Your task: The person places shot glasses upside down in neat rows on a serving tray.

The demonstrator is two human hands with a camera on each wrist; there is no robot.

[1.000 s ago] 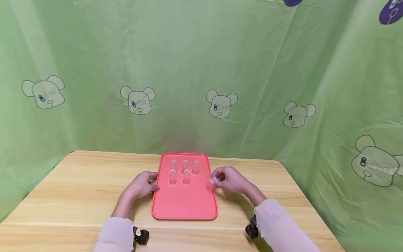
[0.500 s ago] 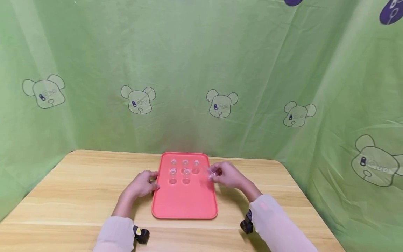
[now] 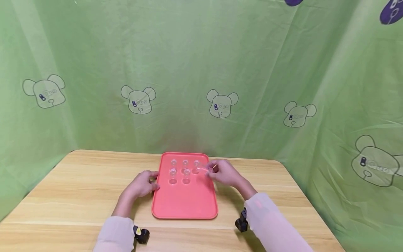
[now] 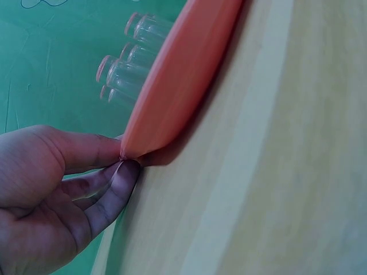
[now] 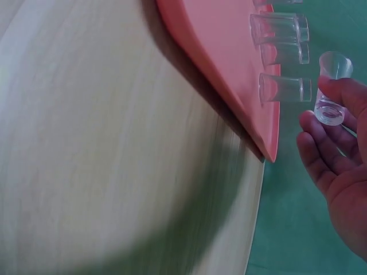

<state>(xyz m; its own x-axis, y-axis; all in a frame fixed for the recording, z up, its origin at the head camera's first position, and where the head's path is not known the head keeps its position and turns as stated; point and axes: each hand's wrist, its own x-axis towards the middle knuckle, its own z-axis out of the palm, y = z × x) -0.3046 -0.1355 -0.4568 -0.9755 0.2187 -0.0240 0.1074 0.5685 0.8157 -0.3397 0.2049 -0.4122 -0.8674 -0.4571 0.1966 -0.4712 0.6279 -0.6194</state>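
Observation:
A red tray (image 3: pixel 184 204) lies on the table, its left rim pinched between thumb and fingers of my left hand (image 3: pixel 143 184). The left wrist view shows that thumb on top of the rim and the fingers under it. Over the tray's right side, my right hand (image 3: pixel 225 173) holds a small clear shot glass (image 5: pixel 331 106) with a flared rim and thick base. The held glass is tilted onto its side in the head view. Several like glasses (image 3: pixel 186 176) stand in two rows on the tray's far half, three behind and two in front.
The wooden table (image 3: pixel 82 196) extends around the tray. A green curtain (image 3: pixel 182 70) printed with bear heads hangs behind the table and along its sides. Each wrist wears a small black camera (image 3: pixel 141 235).
My right hand has lifted the shot glass from beside the tray's right rim and moved it inward and farther back, turning it sideways. My left hand and the standing glasses stay put.

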